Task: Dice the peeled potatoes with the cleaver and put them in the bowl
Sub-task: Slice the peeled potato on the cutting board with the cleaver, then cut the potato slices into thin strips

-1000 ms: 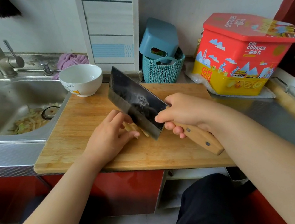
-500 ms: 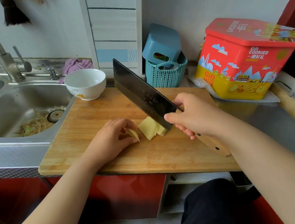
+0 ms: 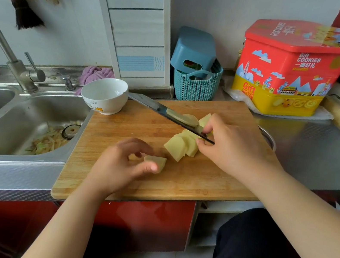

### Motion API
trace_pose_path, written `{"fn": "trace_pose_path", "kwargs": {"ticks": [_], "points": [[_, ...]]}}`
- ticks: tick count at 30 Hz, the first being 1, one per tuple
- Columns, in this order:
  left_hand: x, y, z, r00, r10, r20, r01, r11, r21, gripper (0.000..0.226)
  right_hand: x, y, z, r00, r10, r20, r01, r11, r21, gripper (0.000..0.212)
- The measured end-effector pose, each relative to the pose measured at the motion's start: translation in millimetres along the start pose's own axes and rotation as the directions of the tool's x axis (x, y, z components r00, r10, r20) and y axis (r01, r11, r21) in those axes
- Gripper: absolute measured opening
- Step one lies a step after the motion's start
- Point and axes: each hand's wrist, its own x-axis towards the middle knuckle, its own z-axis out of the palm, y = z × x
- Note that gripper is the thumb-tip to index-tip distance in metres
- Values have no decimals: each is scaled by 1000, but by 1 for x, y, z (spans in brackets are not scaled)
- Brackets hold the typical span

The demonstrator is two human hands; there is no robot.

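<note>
On the wooden cutting board (image 3: 133,127) lies a stack of cut potato slices (image 3: 181,145). My right hand (image 3: 234,147) grips the cleaver (image 3: 159,108), whose blade is tilted almost flat above the board with a few potato pieces (image 3: 185,118) resting on it. The handle is hidden under my hand. My left hand (image 3: 121,165) pinches one small potato piece (image 3: 155,161) between thumb and fingers, just left of the stack. The white bowl (image 3: 105,94) stands at the board's far left corner, apparently empty.
A steel sink (image 3: 19,125) with vegetable scraps lies left of the board, with a faucet (image 3: 16,65) behind it. A teal basket (image 3: 195,85) and a red cookie tin (image 3: 288,68) stand at the back. A metal rim (image 3: 269,139) shows behind my right hand.
The cleaver has swung from upright to nearly flat, carrying potato pieces on its blade. The cut stack is now exposed, and my left hand has picked up one piece.
</note>
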Motion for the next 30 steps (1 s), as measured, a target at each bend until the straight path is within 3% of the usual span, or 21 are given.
{"fn": "trace_pose_path", "kwargs": {"ticks": [1, 3, 5, 7, 10, 12, 15, 18, 21, 23, 25, 30], "points": [[-1, 8, -3, 986, 55, -156, -58, 998, -17, 49, 0, 0, 3, 1000, -4, 3, 4, 1000, -15, 27], [7, 28, -11, 891, 148, -430, -133, 989, 64, 41, 0, 0, 9, 1000, -25, 1, 25, 998, -51, 26], [28, 42, -20, 851, 165, -498, -106, 984, 145, 25, -2, 0, 15, 998, -65, -5, 65, 994, -92, 26], [59, 49, -27, 924, 124, -362, -48, 976, 214, 14, -5, 0, 20, 994, -112, -9, 109, 985, -135, 27], [108, 50, -27, 997, 73, 31, -79, 915, 396, 25, -9, -1, 23, 986, -165, -23, 158, 969, -188, 29], [130, 55, -20, 955, -28, 296, -108, 896, 431, 40, -11, -1, 25, 969, -236, -71, 215, 950, -226, 35], [149, 60, -8, 804, -163, 571, -137, 885, 445, 42, -11, 3, 30, 944, -295, -147, 259, 940, -223, 46], [156, 62, -6, 702, -251, 667, -166, 853, 495, 40, -11, 2, 31, 935, -303, -181, 265, 942, -207, 44], [162, 63, -4, 685, -286, 670, -174, 829, 532, 41, -12, 5, 29, 926, -314, -210, 269, 939, -215, 45], [164, 61, -1, 705, -280, 652, -167, 828, 535, 39, -13, 6, 30, 921, -327, -212, 285, 936, -208, 46], [167, 56, -2, 777, -223, 588, -142, 849, 509, 31, -15, 5, 30, 921, -331, -204, 295, 937, -189, 47], [155, 67, -36, 975, -40, 220, -30, 951, 308, 14, -17, 8, 30, 950, -268, -161, 237, 953, -187, 38]]}}
